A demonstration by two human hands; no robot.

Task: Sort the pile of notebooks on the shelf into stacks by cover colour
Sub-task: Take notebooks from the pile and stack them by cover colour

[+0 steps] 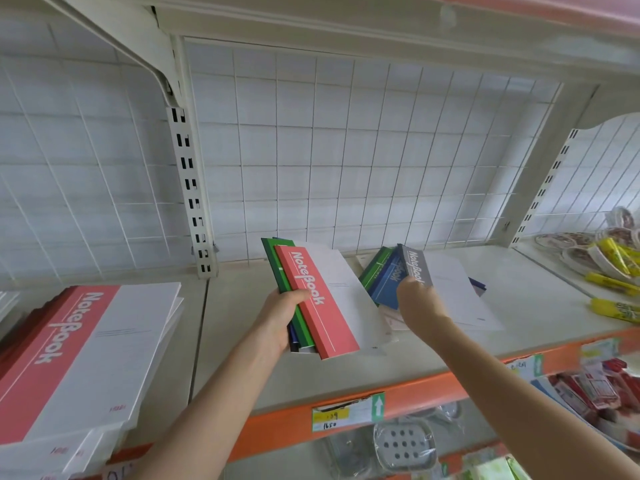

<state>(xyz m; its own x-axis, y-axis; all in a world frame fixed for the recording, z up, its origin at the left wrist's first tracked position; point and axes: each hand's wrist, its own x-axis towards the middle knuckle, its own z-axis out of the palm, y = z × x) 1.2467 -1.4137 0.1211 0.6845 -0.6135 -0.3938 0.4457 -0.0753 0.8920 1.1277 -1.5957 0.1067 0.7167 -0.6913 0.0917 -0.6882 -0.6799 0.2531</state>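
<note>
We look down at a white shelf (239, 341) backed by a wire grid. At its far left lies a stack of red notebooks (69, 341), several deep, and it is the only single-colour stack we can see.

Over the middle of the shelf, our left hand (282, 315) holds a bundle of notebooks (346, 306), its fingers and thumb closed round the spine edges. A red notebook (318, 303) faces up, with green and dark blue edges showing beneath, so the bundle is still mixed.

Just to the right a loose pile (384, 285) rests on the shelf: green and blue covers fanned out under a grey notebook (417, 268). Our right hand (414, 294) touches the grey spine. The hand is seen end-on, so we cannot tell whether its fingers grip.

We judge the sorting to be at an early stage: red is begun, while green, blue and grey remain. The frame cuts off the red stack's left side, and the number of notebooks in the bundle and the pile is unclear.
</note>
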